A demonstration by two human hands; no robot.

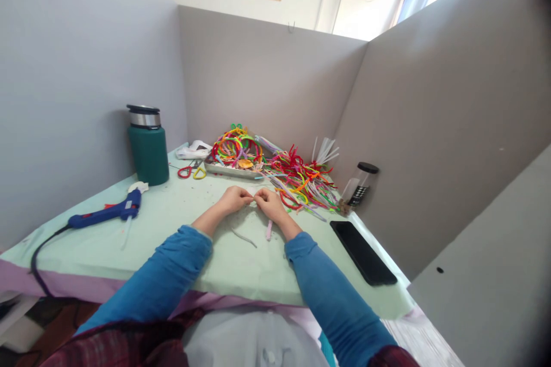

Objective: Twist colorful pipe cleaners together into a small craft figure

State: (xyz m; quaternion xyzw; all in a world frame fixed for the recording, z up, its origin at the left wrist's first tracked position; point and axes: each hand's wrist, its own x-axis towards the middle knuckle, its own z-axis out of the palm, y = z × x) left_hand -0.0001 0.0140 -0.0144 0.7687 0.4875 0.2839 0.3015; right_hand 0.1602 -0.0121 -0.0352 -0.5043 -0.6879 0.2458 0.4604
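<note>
My left hand (235,199) and my right hand (268,203) meet fingertip to fingertip over the middle of the table. Both are closed in a pinch, and whatever lies between the fingers is too small to make out. Below them a thin grey pipe cleaner (244,238) rests on the pale green table cover (189,200). Beside my right wrist lies a small pink object (269,230), its kind unclear. Just beyond my hands a heap of colourful pipe cleaners (301,175) spreads out, many of them red, next to a metal tray (232,170) piled with bent ones.
A blue glue gun (107,212) with a cord lies at left, near a green bottle (149,152). Red-handled scissors (185,172) and a yellow loop (200,173) sit by the tray. At right are a black phone (363,252) and a clear black-lidded bottle (359,186). Grey partitions (267,69) enclose the table.
</note>
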